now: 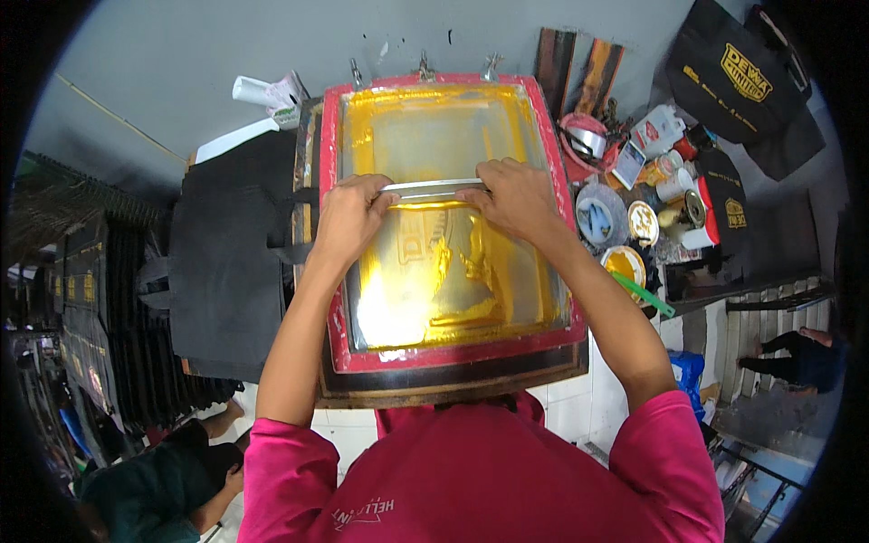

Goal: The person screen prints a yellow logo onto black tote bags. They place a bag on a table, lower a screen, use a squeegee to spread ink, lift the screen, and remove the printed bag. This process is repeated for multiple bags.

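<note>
Both my hands grip a squeegee with a pale metal edge, lying crosswise on a printing screen. My left hand is closed on its left end, and my right hand is closed on its right end, thumbs toward me. The screen has a red frame and lies on a dark, wood-edged board. Yellow ink is smeared over the mesh, thickest near and along the sides. A lettered design shows faintly through the mesh on the near side of the squeegee. What lies beneath the screen is hidden.
Metal clamps stand along the screen's far edge. Black bags lie at left. At right are an ink tub, a green stick, a white jug and several cans. People are at lower left and far right.
</note>
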Motion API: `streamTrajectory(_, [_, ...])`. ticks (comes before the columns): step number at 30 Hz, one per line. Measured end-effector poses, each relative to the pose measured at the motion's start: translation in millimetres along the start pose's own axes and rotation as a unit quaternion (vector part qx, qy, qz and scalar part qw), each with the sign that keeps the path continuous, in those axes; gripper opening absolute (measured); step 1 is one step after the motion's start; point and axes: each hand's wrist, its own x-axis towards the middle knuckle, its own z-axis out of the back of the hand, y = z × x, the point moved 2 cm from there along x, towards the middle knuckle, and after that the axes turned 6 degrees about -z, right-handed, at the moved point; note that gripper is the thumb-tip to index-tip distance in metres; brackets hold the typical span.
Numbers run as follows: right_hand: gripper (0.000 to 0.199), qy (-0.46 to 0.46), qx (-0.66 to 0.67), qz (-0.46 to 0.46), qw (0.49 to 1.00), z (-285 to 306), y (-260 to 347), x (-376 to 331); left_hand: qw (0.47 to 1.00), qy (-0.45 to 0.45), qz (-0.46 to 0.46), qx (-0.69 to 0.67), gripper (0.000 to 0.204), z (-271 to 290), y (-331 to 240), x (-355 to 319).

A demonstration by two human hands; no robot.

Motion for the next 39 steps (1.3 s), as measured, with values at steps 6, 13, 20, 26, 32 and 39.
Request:
streamTrajectory(6, [0.041,-0.002,0.019,0.023,1.000,7.3,28.9,-73.7,1.000,0.010,-0.017,-0.002,0.015,-1.3,-29.6,-73.6])
streamTrajectory(13, [0.031,0.023,-0.008,0.019,1.000,20.5,69.1,-165.5,0.998,0.060,-0.014,0.002,0.024,10.1,-76.3,-160.1])
streamTrajectory(20, [0.027,-0.002,-0.020,0.024,1.000,18.7,77.0,-185.1,1.000,0.021,-0.014,-0.010,0.051,-0.4,-73.7,-190.5])
streamTrajectory(26, [0.034,-0.017,0.012,0.018,1.000,17.5,76.0,-190.4,0.994,-0.027,0.043,0.097,0.116,-28.8,-35.9,-246.0])
streamTrajectory(32, [0.034,-0.124,0.051,0.042,0.990,80.4,82.2,-180.4,0.946,-0.191,-0.084,0.248,0.124,-1.7,-45.6,-253.9])
streamTrajectory(39, [0.021,-0.301,-0.095,0.124,0.941,205.2,88.1,-60.0,0.877,-0.467,-0.099,0.058,0.117,93.5,-113.9,-120.6])
